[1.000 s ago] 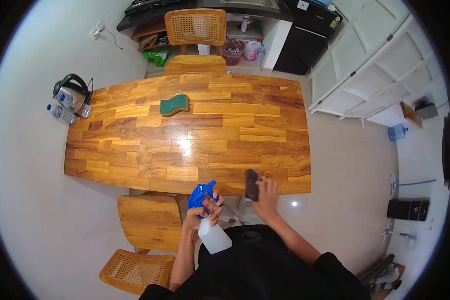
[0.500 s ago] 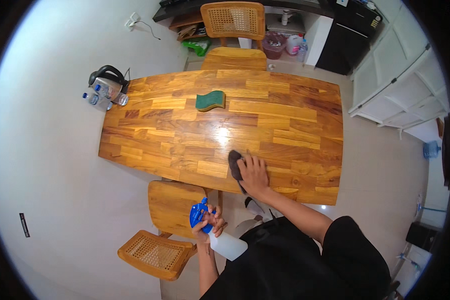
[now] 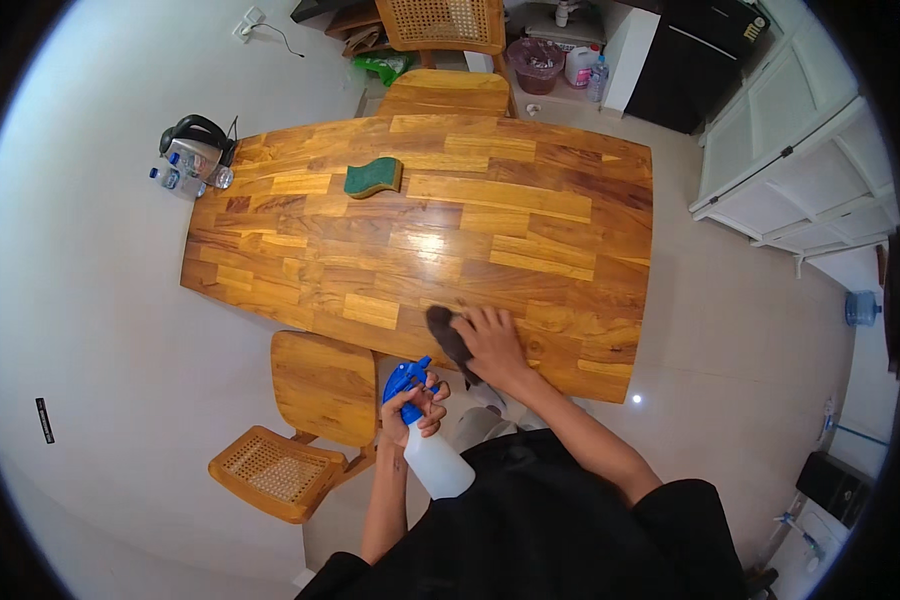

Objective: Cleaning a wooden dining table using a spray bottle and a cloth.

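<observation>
Wooden table fills our view; our right hand presses flat on a dark cloth at its near edge, cloth lying toward ten o'clock; our left hand grips the spray bottle off-table.

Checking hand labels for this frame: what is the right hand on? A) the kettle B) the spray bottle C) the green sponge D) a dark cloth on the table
D: the right hand presses a dark cloth flat on the wooden table near its front edge, while the left hand holds the spray bottle off the table, and the green sponge lies untouched on the far side.
</observation>
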`<state>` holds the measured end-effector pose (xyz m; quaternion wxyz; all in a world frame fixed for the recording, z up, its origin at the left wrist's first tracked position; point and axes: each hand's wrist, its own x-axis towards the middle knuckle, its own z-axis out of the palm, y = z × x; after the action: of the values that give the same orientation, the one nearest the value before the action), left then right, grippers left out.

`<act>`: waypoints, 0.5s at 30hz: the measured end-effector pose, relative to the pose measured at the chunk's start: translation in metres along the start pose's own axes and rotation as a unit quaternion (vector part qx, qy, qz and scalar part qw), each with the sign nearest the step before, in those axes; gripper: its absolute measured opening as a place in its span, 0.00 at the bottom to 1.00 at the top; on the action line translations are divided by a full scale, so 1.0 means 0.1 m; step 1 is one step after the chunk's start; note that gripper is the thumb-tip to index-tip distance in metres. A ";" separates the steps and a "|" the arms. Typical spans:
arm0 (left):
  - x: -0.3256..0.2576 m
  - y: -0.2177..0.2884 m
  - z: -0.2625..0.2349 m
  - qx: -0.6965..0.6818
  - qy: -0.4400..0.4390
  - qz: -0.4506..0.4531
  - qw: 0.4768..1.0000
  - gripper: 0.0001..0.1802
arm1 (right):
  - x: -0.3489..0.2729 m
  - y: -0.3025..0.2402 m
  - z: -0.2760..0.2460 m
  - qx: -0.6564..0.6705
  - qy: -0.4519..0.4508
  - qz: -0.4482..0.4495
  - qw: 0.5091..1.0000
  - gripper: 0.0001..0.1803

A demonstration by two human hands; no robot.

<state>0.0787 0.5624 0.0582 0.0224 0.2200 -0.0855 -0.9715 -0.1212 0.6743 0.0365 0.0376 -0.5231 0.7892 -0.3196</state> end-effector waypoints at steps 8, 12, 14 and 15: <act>0.35 -0.19 0.28 0.038 -0.026 -0.154 0.987 0.16 | -1.49 0.48 -0.88 -0.053 0.008 0.201 0.978 0.30; 0.44 -0.32 0.38 0.052 -0.002 -0.220 0.974 0.16 | -1.54 0.51 -0.91 -0.074 -0.006 0.192 0.979 0.28; 0.39 -0.35 0.35 0.040 -0.009 -0.217 0.975 0.16 | -1.44 0.51 -0.81 -0.083 -0.005 0.165 0.983 0.29; 0.34 -0.35 0.34 0.025 -0.014 -0.202 0.979 0.17 | -1.36 0.49 -0.76 -0.093 -0.004 0.138 0.986 0.30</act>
<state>0.0331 0.5995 0.0680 -0.1811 0.2200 -0.0635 -0.9564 -0.1293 0.8378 0.0326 0.0359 -0.4120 0.8798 -0.2345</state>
